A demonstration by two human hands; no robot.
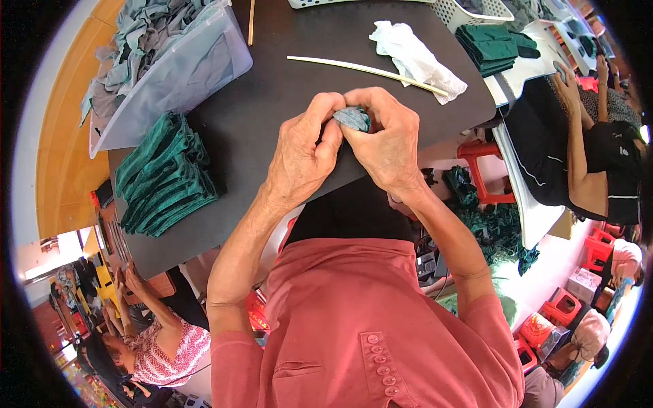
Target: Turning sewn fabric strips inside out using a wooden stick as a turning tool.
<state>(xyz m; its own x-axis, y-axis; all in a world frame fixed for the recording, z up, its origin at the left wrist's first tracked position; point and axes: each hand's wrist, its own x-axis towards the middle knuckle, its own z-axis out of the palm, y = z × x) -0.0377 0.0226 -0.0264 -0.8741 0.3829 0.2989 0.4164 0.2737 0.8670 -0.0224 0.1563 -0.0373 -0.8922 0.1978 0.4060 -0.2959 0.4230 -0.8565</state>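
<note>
- Pinching small grey-blue soft cloth bundle (352, 119) between left hand (299, 153) and right hand (384, 139), both grips pressed together, above near edge of dark worktop (272, 88).
- Likely handling light, limp, crushable; gripping at folded edges.

This is a small garment or textile workshop where several people sit at piecework. A dark worktable (272, 102) fills the centre; on it at nine o'clock lies a stack of folded green cloths (163, 178), and at eleven o'clock a clear plastic bin (183, 68) is heaped with grey fabric pieces. At one o'clock sit a crumpled white cloth (415, 58) and a thin pale stick (360, 70), with a second folded green pile (493, 46) in a white basket beyond. Loose green fabric (493, 228) spills over the floor at four o'clock among red plastic stools (561, 306). Other workers sit close by at three o'clock and at seven o'clock.
</note>
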